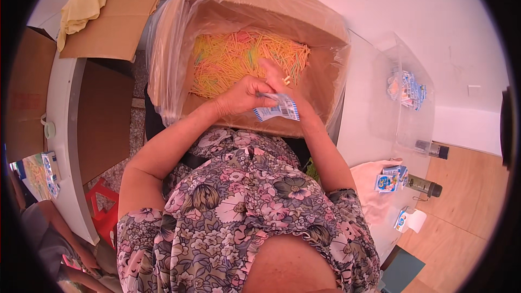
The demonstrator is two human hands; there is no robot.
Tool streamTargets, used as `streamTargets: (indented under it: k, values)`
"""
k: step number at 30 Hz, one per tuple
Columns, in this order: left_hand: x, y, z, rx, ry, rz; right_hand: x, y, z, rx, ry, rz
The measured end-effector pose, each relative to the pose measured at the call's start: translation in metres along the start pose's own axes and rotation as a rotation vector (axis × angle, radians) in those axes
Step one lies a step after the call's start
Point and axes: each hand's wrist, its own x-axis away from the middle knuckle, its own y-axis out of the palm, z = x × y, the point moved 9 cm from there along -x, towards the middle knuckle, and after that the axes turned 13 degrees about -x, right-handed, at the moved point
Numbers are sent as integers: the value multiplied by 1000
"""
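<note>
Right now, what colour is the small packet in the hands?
White with blue print: the small packet, clearest in the head view.

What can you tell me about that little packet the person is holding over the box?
The packet is a small flat pouch of thin, glossy plastic film, white with blue printing. It looks crumpled and bent, tilted down toward the right. Both hands grip it: the left hand pinches its upper left edge, and the right hand holds it from above and behind. It hangs above the near wall of the plastic-lined cardboard box, just short of the pile of thin yellow and orange sticks. Whether it is open or sealed cannot be told.
</note>
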Motion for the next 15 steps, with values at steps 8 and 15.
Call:
streamTargets:
  k: [8,15]
  values:
    - [-3,1,6,-267,91,26,9,-4,-47,466,-242,55]
    - [-4,4,4,-313,117,15,11,-8,-39,435,-306,277]
